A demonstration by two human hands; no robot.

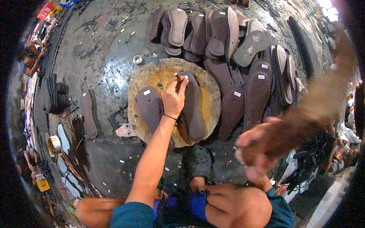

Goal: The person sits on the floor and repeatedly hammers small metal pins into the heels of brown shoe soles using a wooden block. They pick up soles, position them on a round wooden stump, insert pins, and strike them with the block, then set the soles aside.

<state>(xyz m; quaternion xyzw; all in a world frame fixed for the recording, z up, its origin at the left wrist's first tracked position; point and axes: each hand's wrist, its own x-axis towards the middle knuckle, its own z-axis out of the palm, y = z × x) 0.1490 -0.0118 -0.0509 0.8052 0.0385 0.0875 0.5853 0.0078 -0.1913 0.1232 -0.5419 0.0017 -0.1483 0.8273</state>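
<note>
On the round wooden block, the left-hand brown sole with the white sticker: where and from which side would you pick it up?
Grip the brown sole at its rounded far end by the white sticker, coming from the left. It lies flat; that edge is exposed. The left hand, pinching a small tool, works the neighbouring sole on the wooden block, crowding the right side.

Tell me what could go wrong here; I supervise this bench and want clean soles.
The left hand pinches a small dark tool at the top of a brown sole lying loose on the round wooden block; the sole may shift under it. The right hand is blurred and off the block, so nothing steadies the sole. The small tin by the block's edge could get knocked.
</note>
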